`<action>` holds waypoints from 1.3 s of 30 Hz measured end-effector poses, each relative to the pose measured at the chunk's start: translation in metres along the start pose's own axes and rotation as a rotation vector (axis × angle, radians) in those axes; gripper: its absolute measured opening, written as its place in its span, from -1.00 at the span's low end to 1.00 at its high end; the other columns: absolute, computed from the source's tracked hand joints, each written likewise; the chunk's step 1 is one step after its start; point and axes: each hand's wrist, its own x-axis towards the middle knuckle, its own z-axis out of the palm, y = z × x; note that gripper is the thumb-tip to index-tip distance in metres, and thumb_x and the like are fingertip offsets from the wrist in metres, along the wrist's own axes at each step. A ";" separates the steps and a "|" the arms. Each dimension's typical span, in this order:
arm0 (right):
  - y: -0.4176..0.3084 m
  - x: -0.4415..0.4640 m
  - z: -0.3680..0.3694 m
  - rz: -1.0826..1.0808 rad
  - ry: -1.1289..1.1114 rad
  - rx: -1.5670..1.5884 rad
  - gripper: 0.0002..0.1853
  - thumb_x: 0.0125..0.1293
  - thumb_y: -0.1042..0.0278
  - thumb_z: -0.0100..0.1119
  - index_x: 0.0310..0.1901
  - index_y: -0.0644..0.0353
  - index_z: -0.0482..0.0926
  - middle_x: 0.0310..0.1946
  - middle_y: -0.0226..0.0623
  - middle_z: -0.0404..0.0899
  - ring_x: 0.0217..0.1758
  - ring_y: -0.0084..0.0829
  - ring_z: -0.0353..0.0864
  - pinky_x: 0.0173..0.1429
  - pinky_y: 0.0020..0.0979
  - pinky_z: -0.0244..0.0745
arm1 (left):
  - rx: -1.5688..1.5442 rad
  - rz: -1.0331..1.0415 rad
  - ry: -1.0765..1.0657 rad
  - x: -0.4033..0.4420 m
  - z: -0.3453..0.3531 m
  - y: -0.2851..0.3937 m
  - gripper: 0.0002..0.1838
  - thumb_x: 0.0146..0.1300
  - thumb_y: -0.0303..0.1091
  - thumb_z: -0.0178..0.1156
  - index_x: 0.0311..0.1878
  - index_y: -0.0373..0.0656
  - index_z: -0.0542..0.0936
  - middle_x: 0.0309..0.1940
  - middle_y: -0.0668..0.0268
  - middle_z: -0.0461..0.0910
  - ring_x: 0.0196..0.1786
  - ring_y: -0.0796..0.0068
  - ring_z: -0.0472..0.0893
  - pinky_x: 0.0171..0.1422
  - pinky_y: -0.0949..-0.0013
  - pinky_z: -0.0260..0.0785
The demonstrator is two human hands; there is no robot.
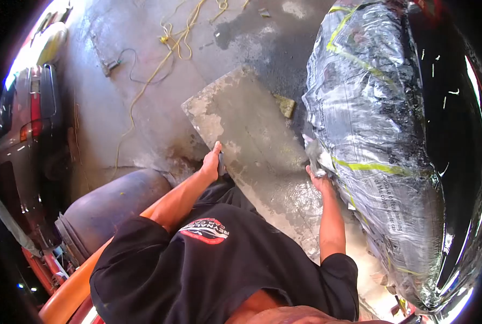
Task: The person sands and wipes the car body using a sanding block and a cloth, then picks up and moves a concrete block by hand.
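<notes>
My left hand (211, 163) is closed around a small dark grey object (221, 164), mostly hidden by the fingers, so its kind cannot be made out. On the other side, my right hand (319, 180) grips a crumpled grey-white wad (318, 160), perhaps cloth or sheeting. That wad lies right against the car part (370, 108) wrapped in silvery printed masking film with yellow-green tape. Between my hands, below them, a flat board (241, 119) with wet, peeling patches rests near the floor.
A yellow sponge-like block (285, 106) lies beside the board. Yellow cord (143, 92) trails over the wet floor, near a small tool with a dark cable (110, 67). A blue-grey barrel (116, 208) stands at left, before a dark vehicle (27, 146). Glossy black bodywork (457, 140) borders the right.
</notes>
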 end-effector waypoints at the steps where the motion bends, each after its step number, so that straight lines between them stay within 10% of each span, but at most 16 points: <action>1: 0.009 0.009 0.012 0.108 -0.017 -0.007 0.00 0.41 -0.56 -0.07 0.52 0.25 0.35 0.54 0.14 0.30 0.65 0.07 0.19 0.68 -0.13 0.11 | 0.060 0.060 0.042 -0.010 0.004 0.009 -0.43 0.43 0.34 0.19 -0.33 -0.04 0.58 -0.53 0.35 0.51 -0.50 0.38 0.51 -0.47 0.23 0.33; 8: -0.064 0.019 -0.003 0.150 -0.049 0.092 0.00 0.36 -0.60 -0.05 0.23 0.40 0.63 0.22 0.40 0.56 0.42 0.27 0.47 0.49 0.00 0.34 | 0.156 0.105 0.023 0.021 -0.020 0.073 -0.37 0.38 0.40 0.20 -0.33 -0.06 0.50 -0.52 0.33 0.46 -0.57 0.39 0.46 -0.50 0.23 0.33; 15: -0.185 0.054 -0.024 0.260 0.075 0.033 0.01 0.40 -0.59 -0.11 0.19 0.45 0.64 0.18 0.43 0.58 0.40 0.28 0.50 0.44 0.00 0.38 | 0.275 0.078 -0.017 0.112 -0.043 0.184 -0.07 0.29 0.46 0.23 0.23 -0.37 0.58 -0.02 0.10 0.64 -0.04 0.21 0.62 0.02 0.11 0.52; 19: -0.243 0.057 -0.052 0.294 0.051 0.086 0.03 0.41 -0.59 -0.13 0.22 0.49 0.61 0.22 0.45 0.55 0.44 0.27 0.46 0.48 -0.03 0.33 | 0.374 0.077 -0.005 0.119 -0.040 0.278 -0.13 0.27 0.41 0.27 0.12 -0.39 0.60 0.03 0.08 0.60 0.04 0.25 0.55 0.09 0.08 0.46; 36: -0.373 0.192 -0.157 0.372 0.154 0.466 0.15 0.30 -0.69 -0.07 0.35 0.50 0.50 0.37 0.28 0.49 0.51 0.11 0.43 0.56 -0.12 0.28 | 0.317 0.329 -0.543 0.067 0.100 0.617 -0.43 0.29 0.17 0.41 -0.07 -0.23 0.59 -0.28 0.30 0.59 -0.34 0.49 0.52 -0.35 0.29 0.38; 39: -0.415 0.222 -0.191 0.409 0.195 0.518 0.15 0.31 -0.71 -0.11 0.24 0.51 0.59 0.27 0.25 0.58 0.42 0.05 0.53 0.48 -0.12 0.35 | 0.499 0.327 -0.376 0.108 0.132 0.668 -0.54 0.32 0.14 0.39 -0.18 -0.09 0.55 -0.41 0.44 0.44 -0.44 0.57 0.42 -0.41 0.35 0.29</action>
